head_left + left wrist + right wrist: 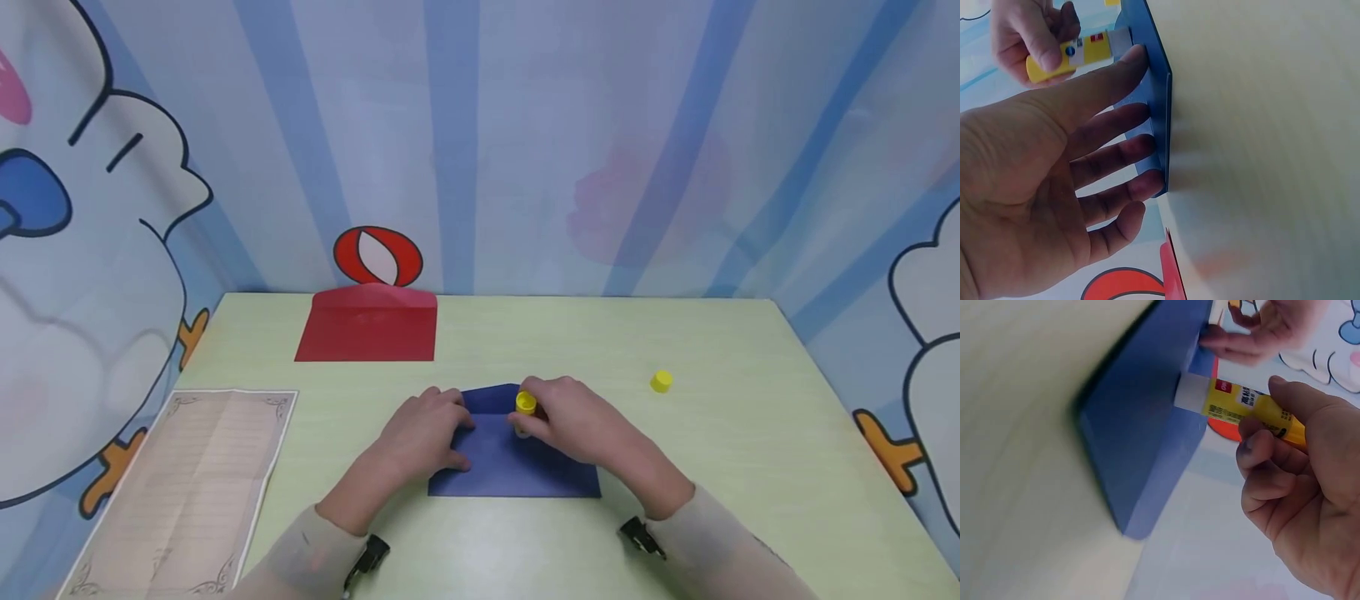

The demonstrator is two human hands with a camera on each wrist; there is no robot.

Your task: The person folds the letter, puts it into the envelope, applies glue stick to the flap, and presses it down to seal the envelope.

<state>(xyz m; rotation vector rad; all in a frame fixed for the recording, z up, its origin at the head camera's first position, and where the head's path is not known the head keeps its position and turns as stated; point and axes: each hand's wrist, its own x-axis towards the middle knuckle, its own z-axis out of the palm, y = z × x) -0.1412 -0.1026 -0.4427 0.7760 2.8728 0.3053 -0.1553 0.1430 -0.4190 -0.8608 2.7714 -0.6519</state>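
Counter [787, 433] with a blue envelope [517, 475] and 1 glue stick [1235, 403]
A lined sheet [187, 483] covers the counter's left side; the blue envelope lies at the near middle, its flap [483, 400] on the far side, and a red envelope [367, 333] lies at the back. The left hand [423, 429] rests on the blue envelope, fingers wide; the right hand's [581, 417] fingers grip the upright glue stick, white end down near the flap's fold. A yellow cap [662, 381] sits farther right.

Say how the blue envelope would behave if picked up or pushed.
The blue envelope would probably be light, its edge looking thin in the left wrist view. Its flap may swing, being joined along a fold. Pushed, it would likely slide, its body flat on the table.
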